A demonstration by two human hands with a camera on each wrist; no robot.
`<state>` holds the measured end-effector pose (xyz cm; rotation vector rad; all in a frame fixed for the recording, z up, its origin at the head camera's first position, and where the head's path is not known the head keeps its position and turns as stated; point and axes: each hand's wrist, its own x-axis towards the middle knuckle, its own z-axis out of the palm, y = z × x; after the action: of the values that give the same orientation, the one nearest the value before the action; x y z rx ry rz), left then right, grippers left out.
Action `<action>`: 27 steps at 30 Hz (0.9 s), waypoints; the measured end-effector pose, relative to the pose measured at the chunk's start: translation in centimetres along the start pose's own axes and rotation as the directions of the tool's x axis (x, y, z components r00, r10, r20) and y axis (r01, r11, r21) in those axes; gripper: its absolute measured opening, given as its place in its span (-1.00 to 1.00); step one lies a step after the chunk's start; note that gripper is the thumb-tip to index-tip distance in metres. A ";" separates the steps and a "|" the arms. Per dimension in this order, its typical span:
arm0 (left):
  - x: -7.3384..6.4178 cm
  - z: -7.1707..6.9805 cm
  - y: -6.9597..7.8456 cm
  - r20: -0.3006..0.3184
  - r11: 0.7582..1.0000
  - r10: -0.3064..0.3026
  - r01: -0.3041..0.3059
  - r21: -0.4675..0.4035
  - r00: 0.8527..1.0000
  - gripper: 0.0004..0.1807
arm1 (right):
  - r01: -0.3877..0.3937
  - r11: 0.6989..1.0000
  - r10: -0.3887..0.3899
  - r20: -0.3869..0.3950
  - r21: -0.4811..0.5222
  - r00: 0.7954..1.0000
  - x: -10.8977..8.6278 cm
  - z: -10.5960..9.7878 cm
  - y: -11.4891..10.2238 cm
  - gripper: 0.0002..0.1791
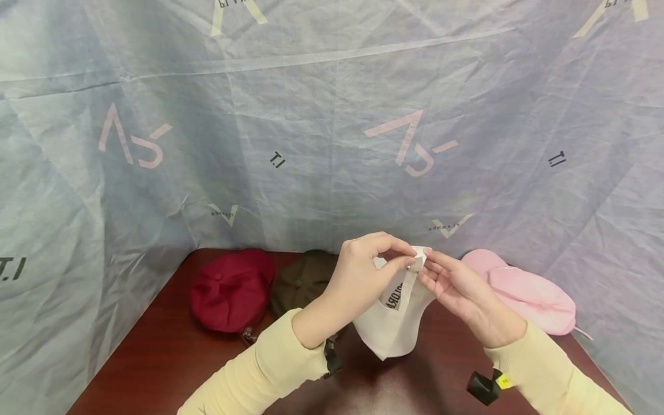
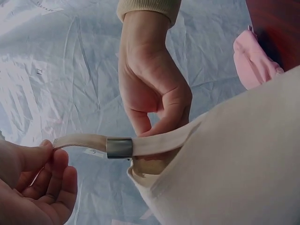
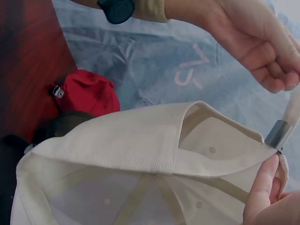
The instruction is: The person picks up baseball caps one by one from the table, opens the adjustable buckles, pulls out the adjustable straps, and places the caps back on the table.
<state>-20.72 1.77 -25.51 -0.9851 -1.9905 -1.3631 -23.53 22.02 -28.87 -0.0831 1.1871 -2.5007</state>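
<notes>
A white baseball cap (image 1: pixel 396 340), with dark lettering showing inside it in the head view, is held up over the table between both hands. At its back opening runs a fabric strap (image 2: pixel 82 139) through a metal buckle (image 2: pixel 119 148). The left hand (image 1: pixel 358 279) pinches the strap's free end between thumb and fingers, and the strap is stretched out from the buckle. Beside the buckle, the right hand (image 1: pixel 464 291) pinches the strap at the cap's edge with thumb and forefinger. The cap's brim is partly hidden in the head view.
On the brown table (image 1: pixel 150 369) lie a red cap (image 1: pixel 228 291) and a dark olive cap (image 1: pixel 298 282) at the back left. A pink cap (image 1: pixel 531 297) lies at the back right. A printed grey-blue cloth (image 1: pixel 321 132) hangs behind and along the sides.
</notes>
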 end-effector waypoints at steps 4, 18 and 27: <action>-0.6 -0.2 -0.1 -0.039 1.000 0.011 -0.011 0.005 0.999 -0.89 | -0.006 0.999 0.007 -0.020 0.032 1.000 0.0 0.1 -0.1 -0.75; -6.5 1.8 -0.4 0.090 0.931 -0.274 0.288 -0.223 0.957 -0.90 | 0.030 0.983 -0.017 -0.076 0.180 0.997 0.5 0.8 -0.9 -0.85; -8.1 5.1 -1.9 0.224 0.689 -0.405 0.457 -0.562 0.886 -0.78 | 0.073 0.943 -0.034 -0.126 0.323 0.992 1.3 1.7 -1.6 -0.93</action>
<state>-17.59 3.94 -34.46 -0.8480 -1.9522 -2.3674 -24.89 21.20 -26.68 0.1236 0.8022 -2.7478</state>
